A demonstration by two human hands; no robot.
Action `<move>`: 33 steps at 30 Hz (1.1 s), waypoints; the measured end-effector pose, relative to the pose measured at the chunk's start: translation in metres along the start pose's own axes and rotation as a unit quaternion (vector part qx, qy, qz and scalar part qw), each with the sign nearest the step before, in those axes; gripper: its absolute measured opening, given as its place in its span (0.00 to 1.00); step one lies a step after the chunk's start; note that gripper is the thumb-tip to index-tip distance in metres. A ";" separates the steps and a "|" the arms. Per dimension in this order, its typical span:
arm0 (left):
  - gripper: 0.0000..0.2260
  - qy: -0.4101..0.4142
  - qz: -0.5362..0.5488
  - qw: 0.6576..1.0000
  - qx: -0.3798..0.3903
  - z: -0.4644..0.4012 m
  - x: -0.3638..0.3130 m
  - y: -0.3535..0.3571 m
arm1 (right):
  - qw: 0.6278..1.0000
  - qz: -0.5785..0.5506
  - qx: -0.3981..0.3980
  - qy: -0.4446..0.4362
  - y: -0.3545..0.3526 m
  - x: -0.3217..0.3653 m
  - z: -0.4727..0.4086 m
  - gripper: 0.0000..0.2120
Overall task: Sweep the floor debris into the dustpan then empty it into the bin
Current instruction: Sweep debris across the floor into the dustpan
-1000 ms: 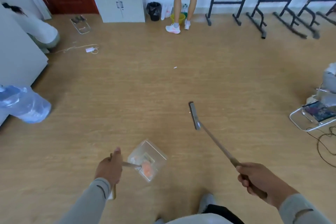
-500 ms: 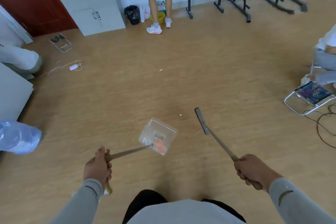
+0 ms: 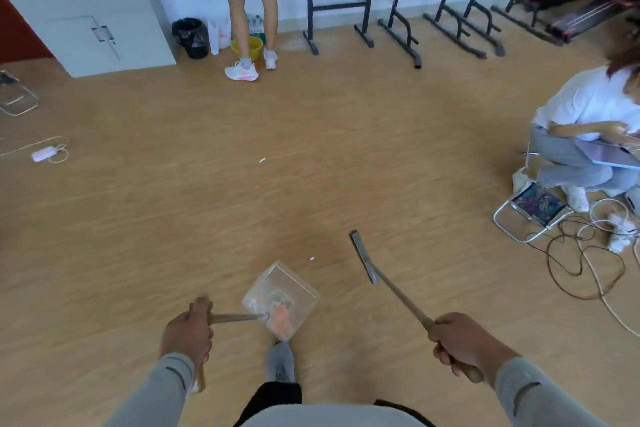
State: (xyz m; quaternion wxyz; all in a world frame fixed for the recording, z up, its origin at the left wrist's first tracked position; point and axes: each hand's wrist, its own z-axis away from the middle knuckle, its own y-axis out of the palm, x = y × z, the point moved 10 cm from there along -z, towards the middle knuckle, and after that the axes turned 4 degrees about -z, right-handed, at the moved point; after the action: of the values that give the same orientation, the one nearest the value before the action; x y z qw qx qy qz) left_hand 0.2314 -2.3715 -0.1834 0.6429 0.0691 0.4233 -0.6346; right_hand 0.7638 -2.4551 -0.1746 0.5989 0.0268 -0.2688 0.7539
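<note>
My left hand [image 3: 188, 329] grips the long handle of a clear plastic dustpan [image 3: 281, 302], held above the floor in front of my foot. Orange and white debris [image 3: 281, 317] lies inside the pan. My right hand [image 3: 462, 345] grips the wooden handle of a broom, whose narrow dark head [image 3: 362, 257] hangs just right of the pan. Two small white scraps rest on the wooden floor, one [image 3: 311, 258] just beyond the pan and one [image 3: 262, 160] farther out. A black bin [image 3: 191, 36] with a liner stands against the far wall beside a white cabinet [image 3: 83, 7].
A person stands by the bin next to a yellow bucket [image 3: 246, 47]. Black metal rack legs [image 3: 398, 35] line the far wall. At the right a person sits near a folding stool [image 3: 533, 208] and tangled cables [image 3: 581, 253]. A charger with cord [image 3: 45, 152] lies at the left.
My view has swung to the right and moved toward the far wall, so the bin looks nearer. The dustpan handle has turned more to the left. Both hands keep their grips.
</note>
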 end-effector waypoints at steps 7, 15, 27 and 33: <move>0.31 0.046 -0.068 0.996 0.043 -0.081 -0.048 0.012 | 0.997 -0.022 -0.057 0.040 0.025 0.069 -0.013 0.11; 0.34 0.038 -0.198 0.979 0.037 -0.148 -0.074 0.033 | 0.991 -0.030 -0.089 0.093 0.010 0.118 -0.052 0.12; 0.33 0.043 -0.293 0.955 0.016 -0.192 -0.089 0.086 | 0.987 0.033 -0.092 0.130 0.019 0.167 -0.129 0.14; 0.33 0.054 -0.293 0.954 -0.003 -0.198 -0.102 0.093 | 0.988 0.009 -0.026 0.152 0.084 0.158 -0.129 0.11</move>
State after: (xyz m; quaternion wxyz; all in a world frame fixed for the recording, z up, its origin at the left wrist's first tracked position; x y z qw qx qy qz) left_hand 0.2393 -2.1528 -0.2862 0.4046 -0.0256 0.4610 -0.7894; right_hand 0.6782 -2.2699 -0.2589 0.6261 -0.1059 -0.1944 0.7477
